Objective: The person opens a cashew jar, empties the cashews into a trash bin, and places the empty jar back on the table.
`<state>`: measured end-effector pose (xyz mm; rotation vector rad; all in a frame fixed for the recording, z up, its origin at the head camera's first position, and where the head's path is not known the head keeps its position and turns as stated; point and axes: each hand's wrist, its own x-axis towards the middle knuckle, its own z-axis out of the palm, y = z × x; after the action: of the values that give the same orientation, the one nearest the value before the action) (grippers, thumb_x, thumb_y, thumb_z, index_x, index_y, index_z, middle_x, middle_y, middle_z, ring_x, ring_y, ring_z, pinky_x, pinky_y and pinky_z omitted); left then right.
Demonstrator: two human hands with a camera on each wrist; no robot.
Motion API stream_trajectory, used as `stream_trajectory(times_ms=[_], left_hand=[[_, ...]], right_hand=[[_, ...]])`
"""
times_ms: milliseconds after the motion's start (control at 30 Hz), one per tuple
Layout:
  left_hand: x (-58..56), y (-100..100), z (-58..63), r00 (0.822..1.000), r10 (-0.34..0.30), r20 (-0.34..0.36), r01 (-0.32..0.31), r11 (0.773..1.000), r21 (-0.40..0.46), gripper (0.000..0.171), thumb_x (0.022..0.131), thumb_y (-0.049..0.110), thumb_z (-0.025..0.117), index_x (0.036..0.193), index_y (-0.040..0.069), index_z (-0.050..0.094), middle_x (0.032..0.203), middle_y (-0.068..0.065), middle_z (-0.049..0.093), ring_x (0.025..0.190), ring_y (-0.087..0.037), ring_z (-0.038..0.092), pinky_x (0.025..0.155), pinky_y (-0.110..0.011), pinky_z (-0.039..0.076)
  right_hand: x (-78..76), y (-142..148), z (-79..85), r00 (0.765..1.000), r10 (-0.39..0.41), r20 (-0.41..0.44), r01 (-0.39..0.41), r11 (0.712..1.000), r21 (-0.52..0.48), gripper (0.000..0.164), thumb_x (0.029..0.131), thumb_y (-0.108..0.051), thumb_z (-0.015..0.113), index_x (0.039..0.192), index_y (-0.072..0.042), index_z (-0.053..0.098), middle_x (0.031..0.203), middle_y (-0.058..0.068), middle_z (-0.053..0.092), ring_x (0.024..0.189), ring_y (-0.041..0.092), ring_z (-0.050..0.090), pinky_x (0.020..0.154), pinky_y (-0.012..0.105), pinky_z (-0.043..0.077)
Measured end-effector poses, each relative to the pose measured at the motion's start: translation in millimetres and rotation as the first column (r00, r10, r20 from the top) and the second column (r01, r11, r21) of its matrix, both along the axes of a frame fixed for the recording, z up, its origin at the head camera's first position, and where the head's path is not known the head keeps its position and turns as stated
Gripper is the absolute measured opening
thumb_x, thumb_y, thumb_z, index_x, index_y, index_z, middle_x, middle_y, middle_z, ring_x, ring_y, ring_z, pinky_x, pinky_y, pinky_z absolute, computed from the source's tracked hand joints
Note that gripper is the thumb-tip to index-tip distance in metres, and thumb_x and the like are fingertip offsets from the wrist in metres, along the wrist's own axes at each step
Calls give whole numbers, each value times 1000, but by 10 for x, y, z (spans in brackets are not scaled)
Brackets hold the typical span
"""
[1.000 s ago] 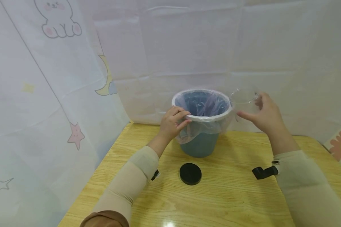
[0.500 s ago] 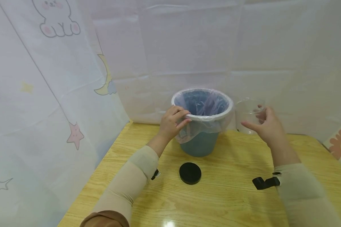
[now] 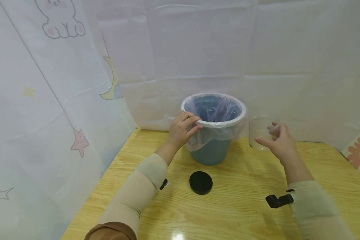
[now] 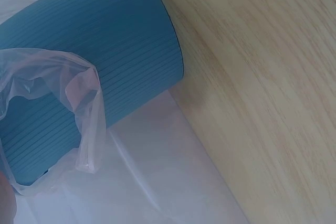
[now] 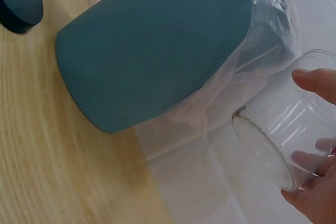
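A blue trash bin [image 3: 211, 151] with a white rim stands upright on the table, lined with a thin translucent plastic bag [image 3: 202, 136] folded over its rim. On the near left of that rim rests my left hand [image 3: 181, 130], its fingers over the edge and the thumb outside, pinching it. To the right of the bin, my right hand [image 3: 280, 140] grips a clear plastic jar [image 5: 283, 124] by its side. The jar is upright and lidless, held apart from the bin, with some dark residue along its bottom edge in the right wrist view.
A round black lid [image 3: 201, 182] lies on the wooden table [image 3: 237, 206] in front of the bin. Behind the table hangs a pale printed sheet [image 3: 192, 50], close to the bin. A black strap piece [image 3: 279, 201] sticks out from the right sleeve.
My right hand has lowered the clear jar from beside the bin's rim toward the table, slightly rightward at first. The left hand, the bin and the black lid stay in place.
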<state>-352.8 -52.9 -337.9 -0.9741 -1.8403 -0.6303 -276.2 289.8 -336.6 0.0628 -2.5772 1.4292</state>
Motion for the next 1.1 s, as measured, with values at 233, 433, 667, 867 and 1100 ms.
stream_trajectory(times_ms=[233,433,667,867,1100], left_hand=[[4,-4,14,1000,-9,0,9,1000,1,30,73,32,74,98,17,69,92,3,59,83,-12,51,78,-25,42],[2,-6,15,1000,-3,8,3,1000,-9,30,73,33,73,99,17,68,92,3,58,83,-12,51,78,-25,42],[24,-7,31,1000,0,18,0,1000,-17,30,74,33,73,100,17,68,93,3,58,84,-11,51,78,-24,42],[30,-11,36,1000,-1,20,2,1000,-16,30,74,32,73,100,17,68,92,4,58,83,-11,50,77,-24,41],[10,-9,15,1000,0,16,1,1000,-17,31,73,32,74,99,17,68,92,4,58,83,-11,50,76,-24,42]], right_hand=[[-24,43,-168,1000,-2,29,0,997,73,82,74,-48,71,118,5,27,150,16,15,130,48,18,94,64,25],[-4,59,-323,997,11,79,-19,995,102,90,73,-52,70,126,5,23,147,21,19,127,50,21,92,64,27],[50,14,-480,989,75,129,-86,993,82,105,77,-47,69,144,0,3,143,25,24,124,52,23,91,63,30],[83,-40,-565,984,121,133,-128,991,47,105,77,-41,71,144,1,1,143,27,24,124,54,22,92,64,29],[116,-91,-657,981,178,76,-181,983,32,98,78,-33,73,142,3,8,139,26,31,118,45,32,90,60,33]])
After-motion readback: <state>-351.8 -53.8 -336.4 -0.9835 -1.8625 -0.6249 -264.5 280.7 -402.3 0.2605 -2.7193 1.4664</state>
